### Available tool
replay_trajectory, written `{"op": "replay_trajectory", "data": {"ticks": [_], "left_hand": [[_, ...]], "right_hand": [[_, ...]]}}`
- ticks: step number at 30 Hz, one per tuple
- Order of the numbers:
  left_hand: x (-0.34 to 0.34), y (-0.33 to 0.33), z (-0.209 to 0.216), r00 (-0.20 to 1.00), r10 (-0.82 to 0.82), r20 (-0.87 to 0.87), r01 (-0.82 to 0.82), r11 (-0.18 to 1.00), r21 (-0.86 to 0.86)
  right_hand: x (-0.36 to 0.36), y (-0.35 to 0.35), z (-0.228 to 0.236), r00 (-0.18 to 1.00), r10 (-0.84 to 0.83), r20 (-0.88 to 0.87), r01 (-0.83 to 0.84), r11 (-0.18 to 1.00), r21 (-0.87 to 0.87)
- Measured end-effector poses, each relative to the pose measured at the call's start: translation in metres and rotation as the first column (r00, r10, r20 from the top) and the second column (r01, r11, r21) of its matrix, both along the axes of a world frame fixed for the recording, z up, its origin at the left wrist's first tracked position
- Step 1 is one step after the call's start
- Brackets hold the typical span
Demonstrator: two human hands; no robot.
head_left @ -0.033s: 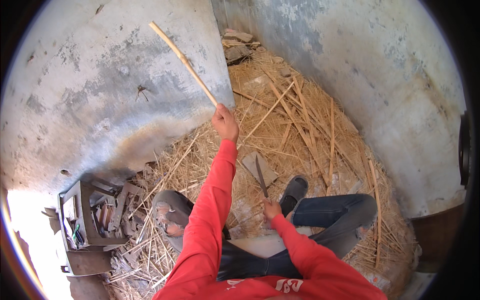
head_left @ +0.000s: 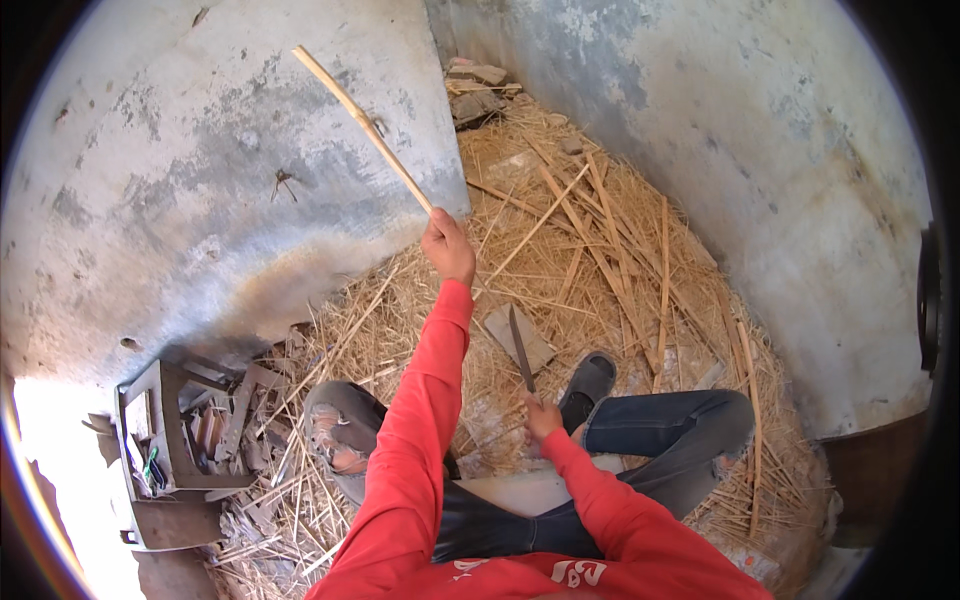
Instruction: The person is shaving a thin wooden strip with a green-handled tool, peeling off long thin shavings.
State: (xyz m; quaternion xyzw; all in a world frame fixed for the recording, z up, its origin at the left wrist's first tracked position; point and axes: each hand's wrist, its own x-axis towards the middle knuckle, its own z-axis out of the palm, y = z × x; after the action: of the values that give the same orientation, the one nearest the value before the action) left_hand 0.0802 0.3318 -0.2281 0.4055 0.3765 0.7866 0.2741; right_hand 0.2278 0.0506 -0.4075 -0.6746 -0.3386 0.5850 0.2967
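Observation:
My left hand (head_left: 448,248) is closed around the lower end of a long pale bamboo strip (head_left: 364,122). The strip, with a node partway along, slants up and to the left in front of the wall. Lower and to the right, my right hand (head_left: 544,418) grips a knife (head_left: 521,348) by its handle, which the fingers mostly hide. Its long, narrow dark blade points away from me, over a flat greyish block (head_left: 537,347) on the floor. Strip and blade are well apart.
Shavings (head_left: 420,310) cover the floor, with several long bamboo strips (head_left: 605,245) lying at the right. A stained wall (head_left: 200,180) rises at the left, another wall (head_left: 770,170) at the right. A dark frame (head_left: 170,430) holding scraps stands at the left. My sandalled foot (head_left: 588,385) is beside the knife.
The far end of the bamboo strip has shifted very slightly left, along with my left hand. My right hand and the knife are practically still.

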Motion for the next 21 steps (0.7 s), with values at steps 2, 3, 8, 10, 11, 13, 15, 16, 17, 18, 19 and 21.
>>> {"op": "replay_trajectory", "data": {"ticks": [2,3,8,10,11,13,15,16,17,18,19,21], "left_hand": [[-0.005,-0.005,-0.004,0.999,0.055,0.002,-0.055,0.998,-0.007],[-0.002,-0.006,-0.001,0.999,0.049,0.011,-0.049,0.999,-0.009],[-0.011,-0.012,-0.001,0.995,0.098,0.000,-0.098,0.995,-0.026],[-0.010,-0.012,0.001,0.995,0.103,0.006,-0.102,0.994,-0.045],[-0.007,-0.011,0.002,0.995,0.104,0.012,-0.103,0.993,-0.052],[0.003,-0.012,0.006,0.996,0.091,0.009,-0.090,0.996,-0.025],[-0.003,-0.016,0.002,0.996,0.088,-0.010,-0.088,0.996,-0.029],[-0.006,-0.018,0.000,0.997,0.081,-0.015,-0.082,0.996,-0.041],[-0.007,-0.018,0.000,0.997,0.072,-0.019,-0.073,0.996,-0.053],[-0.005,-0.022,-0.003,0.996,0.085,-0.013,-0.085,0.994,-0.064],[-0.002,-0.019,0.000,0.995,0.097,-0.007,-0.097,0.993,-0.061],[0.009,-0.016,0.004,0.995,0.100,-0.002,-0.100,0.994,-0.049]], "right_hand": [[-0.015,0.006,0.044,0.969,-0.157,-0.192,0.157,0.987,-0.014],[-0.016,0.015,0.049,0.983,-0.145,-0.116,0.166,0.967,0.193],[-0.040,0.023,0.082,0.980,-0.201,-0.005,0.164,0.789,0.592],[-0.037,0.010,0.040,0.963,-0.153,0.220,0.028,0.875,0.483],[-0.032,0.003,0.009,0.937,-0.119,0.329,-0.031,0.909,0.417],[-0.008,-0.009,-0.051,0.960,-0.118,0.254,0.078,0.984,0.162],[0.000,-0.009,-0.060,0.978,-0.097,0.186,0.102,0.995,-0.017],[0.004,-0.002,-0.060,0.983,-0.078,0.166,0.088,0.995,-0.053],[0.008,0.005,-0.060,0.987,-0.063,0.147,0.077,0.993,-0.089],[0.007,0.004,-0.056,0.973,-0.132,0.189,0.119,0.990,0.079],[0.001,0.013,-0.050,0.954,-0.208,0.215,0.149,0.954,0.258],[0.000,0.028,-0.034,0.946,-0.299,0.127,0.198,0.841,0.503]]}}
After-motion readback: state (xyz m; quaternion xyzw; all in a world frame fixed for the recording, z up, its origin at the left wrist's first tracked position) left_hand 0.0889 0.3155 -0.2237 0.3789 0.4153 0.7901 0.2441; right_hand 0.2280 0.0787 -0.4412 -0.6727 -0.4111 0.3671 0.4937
